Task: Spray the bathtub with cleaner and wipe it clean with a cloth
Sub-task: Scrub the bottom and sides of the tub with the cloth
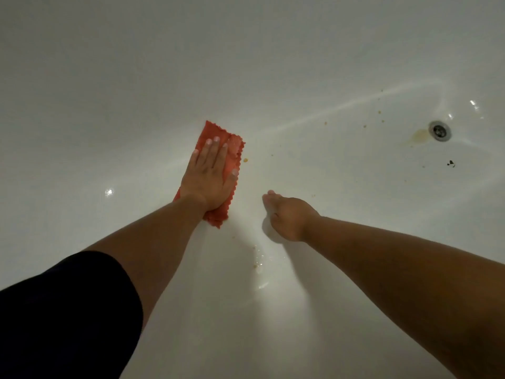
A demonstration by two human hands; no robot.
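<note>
The white bathtub (300, 64) fills the frame, and its glossy, seemingly wet floor is your main hazard. You lean in on both arms, so a slide of either palm could pitch you forward. The orange cloth (235, 149) lies folded left of centre, flat on the tub floor, pinned under your left hand (209, 176). Its fingers are straight and press rather than grip, so a hard push may bunch the cloth or let it slip out. Your right hand (291, 216) props on the tub just right of the cloth, holding nothing that shows. Its fingers are hidden, so I cannot tell whether they curl. At the right, the brown stain (418, 135) beside the drain (439, 131) may smear. The crumbs (245, 160) at the cloth's right edge could get dragged along, not lifted.
</note>
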